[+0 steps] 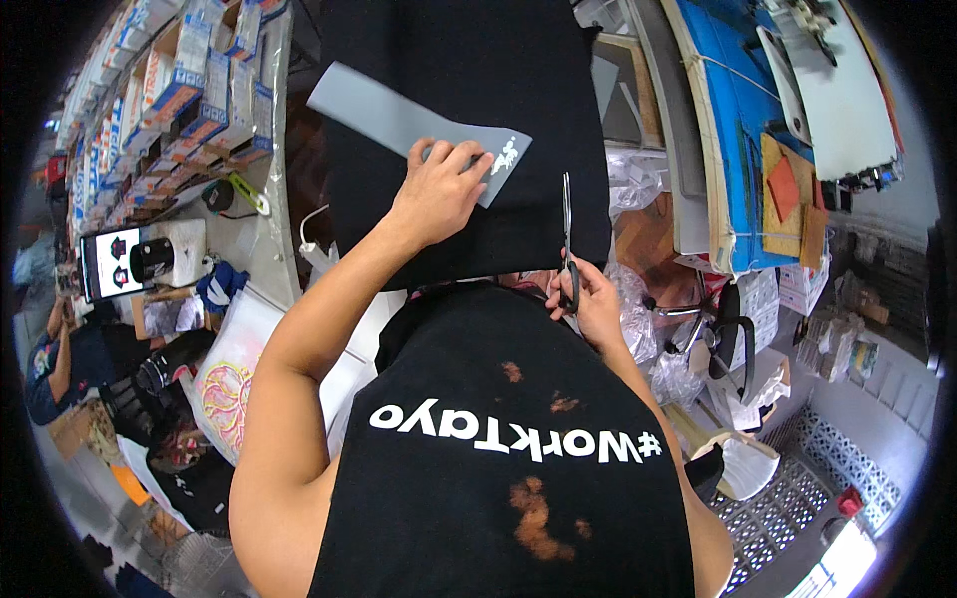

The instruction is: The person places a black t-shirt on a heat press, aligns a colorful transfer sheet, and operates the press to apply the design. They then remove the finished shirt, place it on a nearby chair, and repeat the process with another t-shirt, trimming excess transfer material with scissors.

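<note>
My left hand (436, 194) rests with curled fingers gripping a grey strip (364, 105) near its right end, beside a small white printed design (504, 153). The strip lies angled across a black cloth-covered surface (449, 40). To its right, my right hand (593, 304) holds black-handled scissors (566, 219) by the handles, blades pointing away from me and looking closed. The scissors are apart from the strip.
Stacked cardboard boxes (199, 100) line the left side, above a cluttered shelf with a tape measure (217, 196). Another person (55, 364) is at far left. Blue boards (728, 120), plastic-wrapped items (633, 299) and a black chair (728, 349) crowd the right.
</note>
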Demonstrator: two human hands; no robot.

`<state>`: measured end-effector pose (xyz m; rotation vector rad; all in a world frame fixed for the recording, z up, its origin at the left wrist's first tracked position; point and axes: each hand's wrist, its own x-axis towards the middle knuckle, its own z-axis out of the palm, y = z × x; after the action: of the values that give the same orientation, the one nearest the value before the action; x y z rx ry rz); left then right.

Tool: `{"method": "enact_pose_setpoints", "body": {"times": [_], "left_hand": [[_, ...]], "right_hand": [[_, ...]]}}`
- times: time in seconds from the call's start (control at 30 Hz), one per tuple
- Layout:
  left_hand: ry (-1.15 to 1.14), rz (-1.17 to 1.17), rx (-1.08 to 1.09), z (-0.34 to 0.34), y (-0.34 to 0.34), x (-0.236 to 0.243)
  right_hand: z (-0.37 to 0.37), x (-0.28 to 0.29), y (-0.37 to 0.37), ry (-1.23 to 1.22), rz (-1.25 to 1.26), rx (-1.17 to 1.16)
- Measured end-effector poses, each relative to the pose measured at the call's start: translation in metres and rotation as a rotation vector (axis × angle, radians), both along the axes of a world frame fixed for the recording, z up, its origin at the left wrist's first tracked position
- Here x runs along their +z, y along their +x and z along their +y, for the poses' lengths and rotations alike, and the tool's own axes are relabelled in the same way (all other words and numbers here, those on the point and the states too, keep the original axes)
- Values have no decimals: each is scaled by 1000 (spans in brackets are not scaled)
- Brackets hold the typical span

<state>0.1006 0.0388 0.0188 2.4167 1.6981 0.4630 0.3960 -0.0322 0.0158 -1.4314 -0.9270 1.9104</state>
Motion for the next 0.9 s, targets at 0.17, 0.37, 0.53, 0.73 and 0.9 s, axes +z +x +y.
{"method": "enact_pose_setpoints", "body": {"times": [0.17, 0.37, 0.53, 0.73, 0.9], "left_hand": [[22, -115, -9, 6, 20, -2], [142, -152, -61, 2, 30, -14], [185, -151, -111, 0, 31, -26], [202, -164, -109, -1, 33, -28], [225, -180, -106, 0, 34, -25]], "right_hand": [[-10, -8, 1, -28, 59, -10], [-11, -8, -19, 19, 22, 73], [-4, -6, -40, 17, 25, 0], [-1, 2, -38, 31, -60, 31], [2, 13, -42, -13, -105, 30]]}}
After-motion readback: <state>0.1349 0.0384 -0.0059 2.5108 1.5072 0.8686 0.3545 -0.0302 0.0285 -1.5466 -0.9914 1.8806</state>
